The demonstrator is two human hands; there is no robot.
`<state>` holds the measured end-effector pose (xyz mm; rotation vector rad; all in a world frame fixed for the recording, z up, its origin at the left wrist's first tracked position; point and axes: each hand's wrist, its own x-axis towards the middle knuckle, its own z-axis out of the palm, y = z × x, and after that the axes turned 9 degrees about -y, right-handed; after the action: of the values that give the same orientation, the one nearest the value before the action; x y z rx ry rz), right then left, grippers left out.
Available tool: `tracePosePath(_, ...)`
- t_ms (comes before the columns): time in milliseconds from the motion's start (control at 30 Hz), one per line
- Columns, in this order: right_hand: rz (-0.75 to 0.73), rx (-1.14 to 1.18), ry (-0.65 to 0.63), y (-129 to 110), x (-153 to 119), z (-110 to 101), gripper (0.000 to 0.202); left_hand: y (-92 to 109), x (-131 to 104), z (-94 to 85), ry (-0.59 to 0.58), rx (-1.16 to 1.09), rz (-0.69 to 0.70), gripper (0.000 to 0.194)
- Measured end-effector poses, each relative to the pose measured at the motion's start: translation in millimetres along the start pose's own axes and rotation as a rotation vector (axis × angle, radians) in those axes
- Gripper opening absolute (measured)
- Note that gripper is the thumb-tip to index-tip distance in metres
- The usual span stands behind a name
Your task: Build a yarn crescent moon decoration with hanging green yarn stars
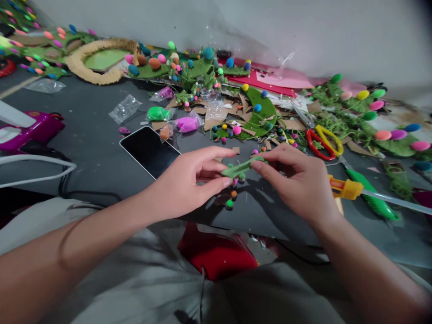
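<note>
A thin strip of soft green material (239, 168), perhaps felt or clay, stretches between my two hands above the table edge. My left hand (194, 180) pinches its left end between thumb and fingers, with the index finger extended. At its right end, my right hand (292, 177) grips it between thumb and index finger. Just below the strip lie small coloured balls (230, 203) in green, orange and pink. Behind my left hand rests a phone (148, 150) with a dark screen, partly covered by the hand.
Red and yellow scissors (320, 143), a green-handled tool (369, 191) and a yellow glue gun (346, 187) lie to the right. Small bags of coloured clay (187, 123), cardboard scraps and green felt shapes (261, 112) with balls fill the back. A purple device (37, 130) stands left.
</note>
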<state>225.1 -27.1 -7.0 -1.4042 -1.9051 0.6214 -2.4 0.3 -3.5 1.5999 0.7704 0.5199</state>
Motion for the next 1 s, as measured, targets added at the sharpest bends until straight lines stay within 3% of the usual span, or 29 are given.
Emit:
tracePosePath(133,-0.033,-0.002,-0.045,-2,-2,5,0.031,0,-2,1.7,-0.088,-0.168,-0.015,0.065)
tracePosePath(200,-0.094,0.004,-0.111,-5,-5,11,0.031,-1,-2,2.7,-0.092,-0.196,-0.025,0.067)
tracePosePath(367,-0.193,0.025,-0.165,-10,-11,17,0.018,0,1,2.0,-0.065,-0.066,-0.037,0.051)
tracePosePath(533,-0.048,0.017,-0.116,-5,-3,4,0.006,1,2,-1.5,-0.028,0.05,-0.012,0.036)
tracePosePath(667,0.029,-0.017,-0.033,0,2,-3,0.017,0,-1,-0.3,-0.054,0.014,-0.023,0.056)
tracePosePath(800,-0.08,-0.001,-0.148,-5,-3,9,0.03,0,-1,2.7,-0.087,-0.122,-0.047,0.077)
tracePosePath(1000,-0.186,-0.01,-0.174,-10,-6,14,0.01,0,1,-0.9,-0.09,-0.075,-0.06,0.054)
